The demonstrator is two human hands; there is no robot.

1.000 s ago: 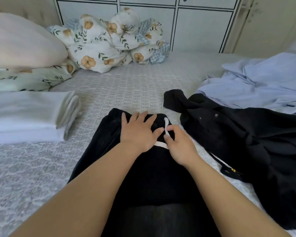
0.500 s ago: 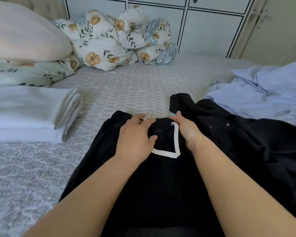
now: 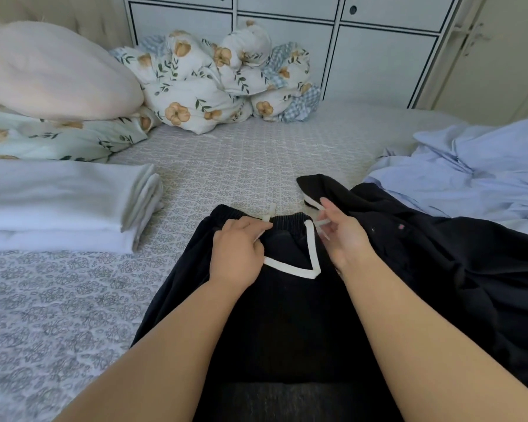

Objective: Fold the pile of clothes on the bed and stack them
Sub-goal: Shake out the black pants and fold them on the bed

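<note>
Lower centre, the black trousers [image 3: 287, 315] lie on the bed [image 3: 241, 166]. The left hand [image 3: 237, 252] and right hand [image 3: 345, 239], pressing flat a second ago, now pinch the drawstring [image 3: 311, 248] ends between fingers [image 3: 256, 229]; folding likely comes next.

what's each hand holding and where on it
Left hand pinches the white drawstring near its tip at the black garment's waistband; right hand, blurred, seems to pinch the drawstring's other end.

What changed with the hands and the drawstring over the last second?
The left hand, flat on the black trousers before, has curled at the waistband and pinches the white drawstring, now laid in a V. The right hand moved from the middle to the waistband's right end; its grip is blurred. The folded white stack and blue garment stayed put.
</note>
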